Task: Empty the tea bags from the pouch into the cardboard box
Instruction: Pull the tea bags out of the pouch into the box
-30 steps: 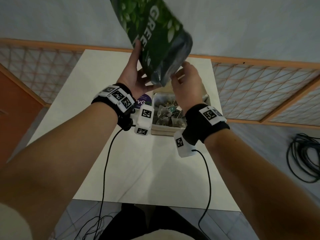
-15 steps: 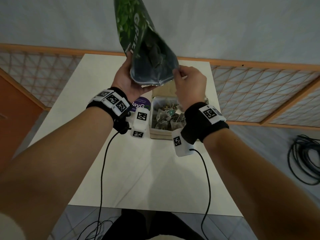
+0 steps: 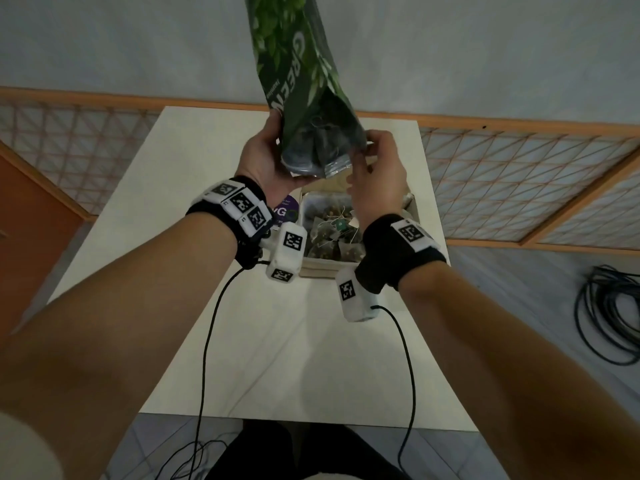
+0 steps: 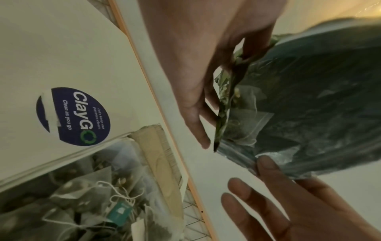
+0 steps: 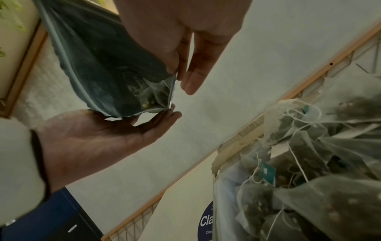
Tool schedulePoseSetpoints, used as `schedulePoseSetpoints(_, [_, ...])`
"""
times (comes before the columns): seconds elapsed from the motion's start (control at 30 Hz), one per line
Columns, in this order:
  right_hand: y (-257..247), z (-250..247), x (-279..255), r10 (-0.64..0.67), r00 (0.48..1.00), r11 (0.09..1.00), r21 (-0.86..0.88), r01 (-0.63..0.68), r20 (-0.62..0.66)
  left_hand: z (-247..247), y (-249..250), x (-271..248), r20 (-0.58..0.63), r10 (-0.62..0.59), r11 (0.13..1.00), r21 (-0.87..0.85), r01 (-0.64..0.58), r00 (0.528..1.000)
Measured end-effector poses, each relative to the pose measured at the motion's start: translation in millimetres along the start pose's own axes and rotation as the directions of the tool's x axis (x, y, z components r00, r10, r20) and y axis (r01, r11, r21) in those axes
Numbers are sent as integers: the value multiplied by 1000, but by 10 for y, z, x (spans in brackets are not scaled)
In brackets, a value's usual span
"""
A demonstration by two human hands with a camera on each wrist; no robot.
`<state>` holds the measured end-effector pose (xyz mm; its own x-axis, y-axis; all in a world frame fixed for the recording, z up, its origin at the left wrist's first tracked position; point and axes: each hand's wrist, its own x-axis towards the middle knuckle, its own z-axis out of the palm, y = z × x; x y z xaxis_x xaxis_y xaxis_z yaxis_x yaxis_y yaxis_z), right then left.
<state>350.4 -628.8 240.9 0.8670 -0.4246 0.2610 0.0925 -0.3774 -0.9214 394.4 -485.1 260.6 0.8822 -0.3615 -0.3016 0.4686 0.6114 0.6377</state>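
The green tea pouch (image 3: pixel 301 98) hangs upside down, its open mouth right above the cardboard box (image 3: pixel 318 271). Several pyramid tea bags (image 3: pixel 332 237) with strings fill the box. My right hand (image 3: pixel 374 164) pinches the right edge of the pouch's mouth between thumb and fingers (image 5: pixel 175 70). Beneath the left side of the mouth lies my left hand (image 3: pixel 277 157), palm up, fingers straight (image 5: pixel 160 120), the rim resting on them. At least one tea bag (image 4: pixel 243 117) still sits inside the pouch (image 4: pixel 319 97) near its mouth.
The box stands at the far right part of a white table (image 3: pixel 277 341). A round dark-blue sticker (image 3: pixel 285 209) lies on the table left of the box. A wooden lattice rail (image 3: pixel 519 161) runs behind. Coiled cable (image 3: pixel 609 313) lies on the floor at right.
The pouch has swung from leaning right to nearly vertical and its mouth has spread open. My left hand's fingers have come down from the pouch's side to under the mouth.
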Motion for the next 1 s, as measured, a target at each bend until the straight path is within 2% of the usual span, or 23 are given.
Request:
schedulePoseSetpoints(0.13, [10,-19,-11,13,999,998,56,-10,-48,66,0,15,-18,36,998,52,-35,999])
schedulePoseSetpoints(0.27, [-92,-48,-58,-118,992,992,29,119,-55,117,64,48,-10,37,996,85,-36,999])
schedulePoseSetpoints(0.33, [-162,-57,-82,-196,980,980,-43,197,21,122,84,50,-40,59,989,135,-54,997])
schedulePoseSetpoints(0.4, [-243,-58,-69,-200,970,962,-162,221,136,118,78,38,-79,89,980,187,-73,993])
schedulePoseSetpoints(0.5, [-369,-30,32,-68,975,920,-365,143,211,88,25,29,-94,85,982,179,-68,992])
schedulePoseSetpoints(0.6, [-383,100,104,60,980,885,-465,36,191,103,-32,12,-98,74,991,121,-62,992])
schedulePoseSetpoints(0.7, [-347,217,83,79,988,854,-520,2,132,122,-75,0,-107,62,996,69,-55,992])
schedulePoseSetpoints(0.87, [-352,224,114,45,997,878,-478,-10,63,77,-93,20,-104,34,998,62,-28,994])
schedulePoseSetpoints(1.0, [-303,155,147,36,996,929,-370,-4,78,66,-82,21,-97,59,996,76,-52,994])
